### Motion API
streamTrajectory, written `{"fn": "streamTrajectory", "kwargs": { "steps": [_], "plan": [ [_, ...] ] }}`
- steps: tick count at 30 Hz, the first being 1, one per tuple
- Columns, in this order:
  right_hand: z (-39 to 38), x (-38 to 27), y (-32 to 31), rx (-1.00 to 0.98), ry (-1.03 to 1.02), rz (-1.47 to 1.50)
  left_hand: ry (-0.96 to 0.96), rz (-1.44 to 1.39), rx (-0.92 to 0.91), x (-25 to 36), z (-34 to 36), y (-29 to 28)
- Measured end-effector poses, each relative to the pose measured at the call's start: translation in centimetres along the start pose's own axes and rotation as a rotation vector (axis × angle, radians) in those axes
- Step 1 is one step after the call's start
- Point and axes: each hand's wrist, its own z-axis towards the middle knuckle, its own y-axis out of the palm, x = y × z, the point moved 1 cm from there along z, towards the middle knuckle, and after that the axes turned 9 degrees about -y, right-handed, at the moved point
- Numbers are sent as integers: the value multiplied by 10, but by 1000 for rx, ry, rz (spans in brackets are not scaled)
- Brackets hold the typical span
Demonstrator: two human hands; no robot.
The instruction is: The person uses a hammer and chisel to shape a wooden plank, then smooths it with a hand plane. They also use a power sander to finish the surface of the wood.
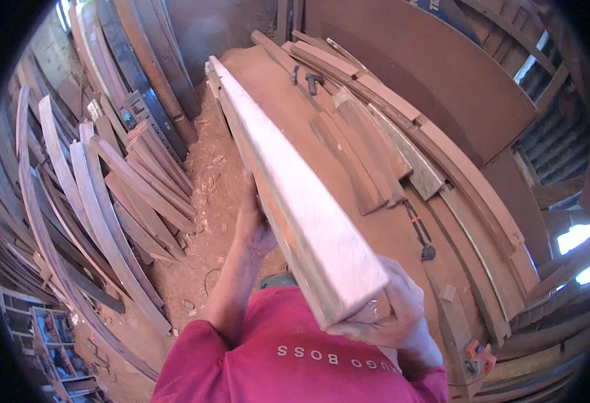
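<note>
A: Here's the plank [301,195], up in both hands, slanting from the chest toward the left edge of the surface [251,70], pale broad face turned upward!

B: And the right hand [405,312] has the near end. That grip is curled around the corner, spread about as wide as the wood, and it has the plank.

A: The left hand [253,225]?

B: Farther along, against the left side. Its fingers slip out of sight behind the wood, so how far that grip is closed, I can't tell.

A: Does the far end rest on anything?

B: It's near the surface's edge; whether it touches, I can't tell.

A: So how to handle this well?

B: I'd let the left hand carry and the right hand steer. Small turns only: it's a long piece, and the far end would likely swing widest. Elbows in, fingertips clear of the sharp-looking corners.

A: And what's about it?

B: To the right, loose boards [355,144] on the surface, and pincers [427,250] just beside them. I'd keep any swing clear of those.

A: Over on the left?

B: Curved timbers [97,195] leaning in a crowd, and shavings [207,158] scattered on the floor. Watch the footing there, I'd say!
</note>
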Motion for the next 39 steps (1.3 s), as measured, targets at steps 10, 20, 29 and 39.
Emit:
{"fn": "streamTrajectory", "kwargs": {
  "steps": [10,20,29,39],
  "plan": [
    [41,-22,-9,42,-165,-41,104,-42,-84,33,-8,36],
    [64,-24,-9,114,-200,-7,102,-233,-342,38,5,42],
    [65,-28,-12,146,-67,27,140,-133,-216,41,11,47],
    [64,-25,-16,60,-154,-4,189,-100,-197,38,2,36]
  ]
}}
